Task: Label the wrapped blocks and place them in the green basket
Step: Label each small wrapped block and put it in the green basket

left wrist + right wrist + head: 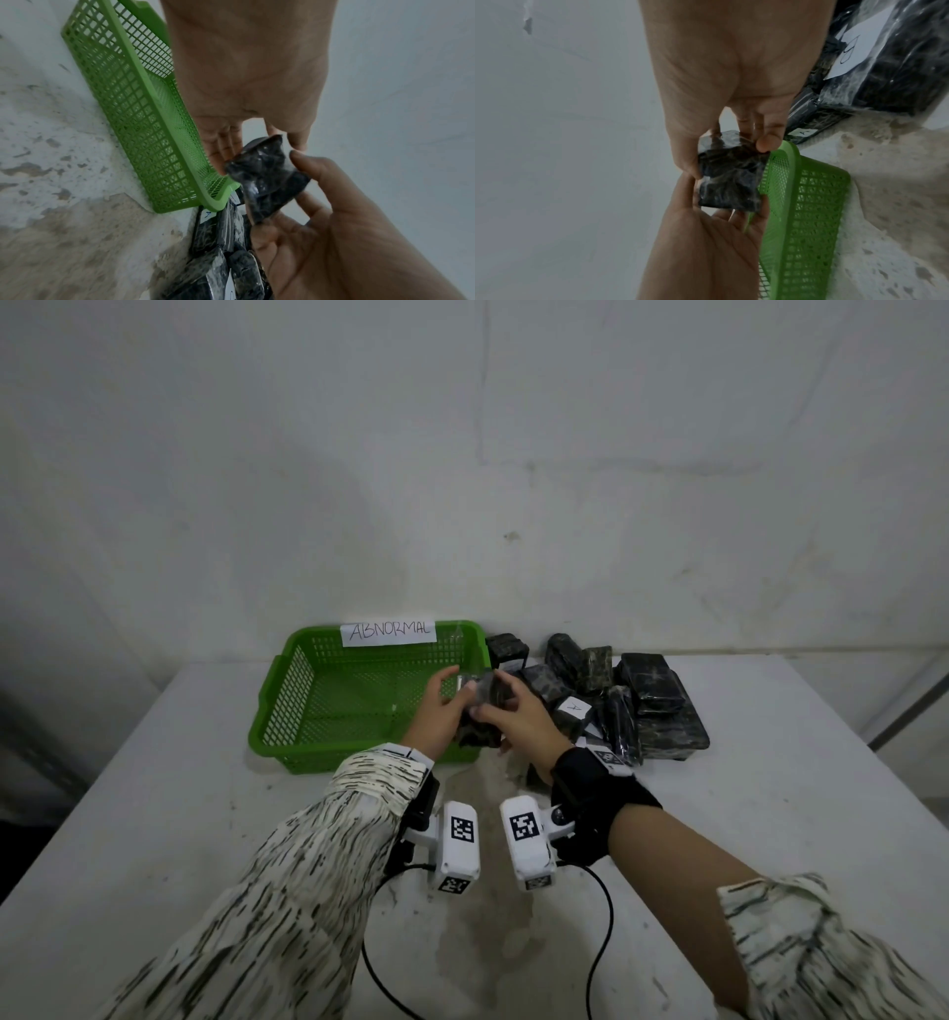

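Both hands hold one dark wrapped block (480,711) above the right end of the green basket (267,711). My left hand (452,695) grips the block's left side between thumb and fingers. On the other side my right hand (493,695) pinches it. In the left wrist view the block (267,178) sits between the left hand (257,140) above and the right hand (287,199) below. In the right wrist view the right hand (731,154) pinches the block (731,174) from above, and the left hand (713,201) holds it from underneath. No label shows on this block.
A pile of dark wrapped blocks (642,701) lies right of the basket, some with white labels (574,708). A paper sign reading ABNORMAL (388,632) hangs on the basket's far wall. No blocks show inside the basket. The white table (154,814) ends at a wall behind.
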Demonstrator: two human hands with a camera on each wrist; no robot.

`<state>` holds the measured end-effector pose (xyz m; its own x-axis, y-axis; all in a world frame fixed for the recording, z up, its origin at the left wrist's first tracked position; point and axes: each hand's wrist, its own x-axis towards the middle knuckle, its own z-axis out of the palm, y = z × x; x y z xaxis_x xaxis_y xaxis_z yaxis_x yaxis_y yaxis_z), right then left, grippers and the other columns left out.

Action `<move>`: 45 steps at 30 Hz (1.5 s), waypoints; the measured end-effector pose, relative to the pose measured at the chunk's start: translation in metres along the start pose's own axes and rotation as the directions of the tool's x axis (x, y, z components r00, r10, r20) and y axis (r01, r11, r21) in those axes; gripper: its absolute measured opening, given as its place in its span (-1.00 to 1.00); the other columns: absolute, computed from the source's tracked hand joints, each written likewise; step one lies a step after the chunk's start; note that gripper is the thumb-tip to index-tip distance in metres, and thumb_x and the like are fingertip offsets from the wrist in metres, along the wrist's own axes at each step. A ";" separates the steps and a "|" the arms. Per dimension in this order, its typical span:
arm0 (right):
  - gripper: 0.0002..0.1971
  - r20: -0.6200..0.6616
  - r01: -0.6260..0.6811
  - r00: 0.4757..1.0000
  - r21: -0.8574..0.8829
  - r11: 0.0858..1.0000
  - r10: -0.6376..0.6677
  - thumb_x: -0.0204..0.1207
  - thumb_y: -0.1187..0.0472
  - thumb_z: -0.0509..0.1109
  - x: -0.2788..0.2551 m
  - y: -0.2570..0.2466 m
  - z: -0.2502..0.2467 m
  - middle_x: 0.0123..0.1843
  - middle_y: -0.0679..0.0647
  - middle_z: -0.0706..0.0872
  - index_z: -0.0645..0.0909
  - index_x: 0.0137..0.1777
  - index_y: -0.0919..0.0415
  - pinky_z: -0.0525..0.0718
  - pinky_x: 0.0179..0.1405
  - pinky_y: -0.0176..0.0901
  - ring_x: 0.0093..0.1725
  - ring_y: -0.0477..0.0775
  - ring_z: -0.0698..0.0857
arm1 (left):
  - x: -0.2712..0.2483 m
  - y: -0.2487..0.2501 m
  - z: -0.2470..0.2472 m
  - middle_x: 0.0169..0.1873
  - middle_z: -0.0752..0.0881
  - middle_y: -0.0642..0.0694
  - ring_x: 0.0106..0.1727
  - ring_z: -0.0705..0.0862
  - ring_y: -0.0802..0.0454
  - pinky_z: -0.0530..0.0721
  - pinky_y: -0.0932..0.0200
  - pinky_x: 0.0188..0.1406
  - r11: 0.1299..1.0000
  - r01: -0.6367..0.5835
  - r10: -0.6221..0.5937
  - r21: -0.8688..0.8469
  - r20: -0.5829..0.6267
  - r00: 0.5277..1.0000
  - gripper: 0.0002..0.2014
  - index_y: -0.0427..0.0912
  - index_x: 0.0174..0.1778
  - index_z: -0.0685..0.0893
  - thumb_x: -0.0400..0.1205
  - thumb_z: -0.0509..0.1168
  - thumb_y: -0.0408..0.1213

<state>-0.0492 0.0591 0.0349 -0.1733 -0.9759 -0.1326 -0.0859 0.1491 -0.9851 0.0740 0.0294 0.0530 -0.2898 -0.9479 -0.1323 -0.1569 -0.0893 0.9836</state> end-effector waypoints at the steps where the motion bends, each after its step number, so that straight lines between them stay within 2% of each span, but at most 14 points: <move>1: -0.43 -0.017 -0.058 0.998 0.048 0.997 0.059 0.56 0.21 0.41 0.000 -0.003 -0.001 0.28 0.20 0.60 0.35 0.55 0.16 0.56 -0.49 -0.27 0.04 0.09 0.66 | -0.003 0.002 -0.001 0.39 0.51 -0.29 0.29 0.59 -0.19 0.62 -0.02 0.20 1.000 -0.024 0.024 0.003 0.038 0.999 -0.57 -0.11 0.51 0.31 0.71 0.13 -0.16; 4: -0.62 -0.019 -0.240 0.967 0.255 0.937 0.253 0.63 0.00 0.29 0.003 -0.004 -0.005 0.06 0.25 0.65 0.57 0.28 0.28 0.53 -0.46 -0.20 -0.22 0.11 0.65 | -0.012 0.012 -0.005 0.48 0.43 -0.22 0.33 0.49 -0.08 0.52 0.12 0.15 0.995 -0.050 0.034 0.081 0.189 0.981 -0.57 -0.04 0.54 0.32 0.73 0.04 -0.11; 7: -0.43 0.032 -0.343 0.938 0.209 0.916 0.344 0.64 -0.20 0.13 0.004 -0.001 -0.012 -0.10 0.25 0.71 0.61 0.27 0.30 0.51 -0.38 -0.14 -0.42 0.13 0.64 | -0.014 0.016 -0.007 0.52 0.38 -0.16 0.29 0.44 0.05 0.45 0.15 0.20 0.988 -0.069 0.023 0.135 0.314 0.949 -0.49 0.02 0.57 0.27 0.68 0.20 -0.23; 13: -0.19 0.035 -0.191 0.979 -0.165 0.968 0.200 0.61 -0.38 -0.12 0.001 0.000 -0.015 0.33 0.46 0.60 0.49 0.45 0.29 0.69 0.12 0.18 0.13 0.26 0.67 | -0.007 0.012 -0.004 0.49 0.45 -0.18 0.39 0.49 -0.07 0.48 0.07 0.33 0.988 -0.043 0.000 0.151 0.271 0.963 -0.50 -0.03 0.53 0.38 0.65 0.22 -0.40; 15: -0.32 0.074 -0.135 0.988 -0.015 0.991 0.136 0.60 -0.33 0.08 0.001 0.005 -0.015 0.44 0.32 0.57 0.40 0.55 0.11 0.65 0.23 0.13 0.32 0.23 0.62 | -0.006 0.010 -0.003 0.44 0.51 -0.19 0.32 0.54 -0.05 0.51 0.14 0.25 0.985 -0.042 0.000 0.165 0.247 0.969 -0.52 -0.07 0.51 0.42 0.64 0.23 -0.40; 17: -0.43 0.084 -0.132 0.989 0.083 0.988 0.125 0.59 -0.11 0.32 -0.001 0.005 -0.016 0.34 0.11 0.65 0.41 0.54 0.12 0.59 0.05 -0.17 0.20 0.02 0.65 | -0.005 0.010 -0.003 0.39 0.56 -0.21 0.20 0.56 0.02 0.49 0.20 0.12 0.991 -0.027 0.003 0.131 0.185 0.983 -0.57 -0.12 0.48 0.46 0.66 0.20 -0.40; 19: -0.50 0.096 -0.125 0.988 0.075 0.989 0.118 0.57 0.08 0.41 -0.001 0.006 -0.016 0.23 0.13 0.70 0.50 0.48 0.23 0.55 -0.04 -0.27 0.07 -0.06 0.66 | -0.005 0.010 -0.005 0.39 0.56 -0.20 0.17 0.53 0.02 0.46 0.19 0.11 0.993 -0.014 -0.007 0.121 0.177 0.984 -0.58 -0.11 0.49 0.45 0.68 0.17 -0.37; 25: -0.71 -0.007 -0.013 1.000 0.048 0.999 0.014 0.61 0.29 0.32 -0.004 -0.004 -0.009 0.08 0.20 0.73 0.65 0.25 0.42 0.63 0.02 -0.33 0.00 -0.03 0.68 | -0.003 0.006 -0.008 0.44 0.51 -0.21 0.39 0.50 -0.18 0.44 0.01 0.29 0.992 0.031 -0.055 0.122 0.200 0.978 -0.56 -0.06 0.53 0.38 0.70 0.12 -0.35; 29: -0.73 -0.081 0.017 0.996 -0.078 0.997 -0.023 0.60 0.18 0.32 0.000 -0.001 -0.005 0.08 0.15 0.74 0.69 0.18 0.30 0.58 0.11 -0.14 0.07 0.04 0.67 | -0.005 0.009 -0.007 0.36 0.54 -0.25 0.31 0.51 -0.18 0.45 0.14 0.09 0.996 0.035 -0.052 0.082 0.216 0.975 -0.58 -0.13 0.53 0.38 0.72 0.04 -0.31; 34: -0.70 -0.063 -0.003 0.998 -0.039 0.999 0.000 0.58 0.27 0.37 -0.001 0.003 -0.006 0.05 0.19 0.72 0.63 0.26 0.40 0.63 -0.01 -0.25 0.04 0.05 0.67 | -0.001 0.005 -0.004 0.26 0.56 -0.21 0.24 0.53 -0.08 0.45 0.10 0.22 0.985 0.035 -0.078 0.167 0.255 0.964 -0.59 -0.14 0.52 0.39 0.72 0.08 -0.31; 38: -0.58 0.013 -0.038 0.999 0.000 0.999 0.038 0.55 0.04 0.43 -0.003 0.004 -0.011 0.20 0.22 0.74 0.63 0.28 0.31 0.59 -0.02 -0.15 0.06 0.05 0.68 | 0.004 0.002 -0.002 0.12 0.57 -0.26 0.10 0.58 -0.15 0.62 0.16 -0.04 0.997 0.051 -0.060 0.061 0.162 0.985 -0.67 -0.24 0.41 0.45 0.73 0.05 -0.34; 41: -0.49 0.028 -0.060 0.998 0.115 0.992 0.057 0.51 -0.19 0.38 -0.006 0.004 -0.017 0.11 0.21 0.78 0.70 0.21 0.23 0.56 -0.09 -0.12 -0.05 0.05 0.67 | 0.007 0.001 -0.006 0.10 0.57 -0.26 -0.09 0.64 -0.14 0.73 0.05 -0.29 0.994 0.093 -0.092 -0.049 0.025 0.995 -0.69 -0.27 0.36 0.45 0.75 0.02 -0.25; 43: -0.63 0.056 -0.057 0.997 0.216 0.975 0.045 0.59 -0.01 0.37 -0.008 0.002 -0.022 -0.16 0.10 0.75 0.68 0.25 0.24 0.57 -0.18 -0.16 -0.22 0.01 0.63 | 0.010 0.000 -0.011 0.06 0.61 -0.31 -0.16 0.66 -0.16 0.72 0.10 -0.53 0.975 0.182 -0.187 -0.131 -0.027 0.982 -0.70 -0.27 0.26 0.49 0.76 0.00 -0.20; 45: -0.68 0.148 -0.041 0.989 0.210 0.977 0.009 0.56 0.22 0.41 -0.010 0.000 -0.025 -0.19 0.00 0.70 0.63 0.32 0.15 0.56 -0.17 -0.14 -0.27 -0.04 0.64 | 0.014 -0.003 -0.015 -0.09 0.62 -0.32 -0.29 0.64 -0.17 0.65 0.15 -0.64 0.974 0.220 -0.223 -0.056 -0.049 0.974 -0.66 -0.30 0.23 0.49 0.77 -0.07 -0.17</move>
<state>-0.0723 0.0731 0.0386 -0.0273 -0.9873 -0.1565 0.1295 0.1517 -0.9799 0.0848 0.0121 0.0496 -0.2012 -0.9180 -0.3417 -0.1636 -0.3125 0.9357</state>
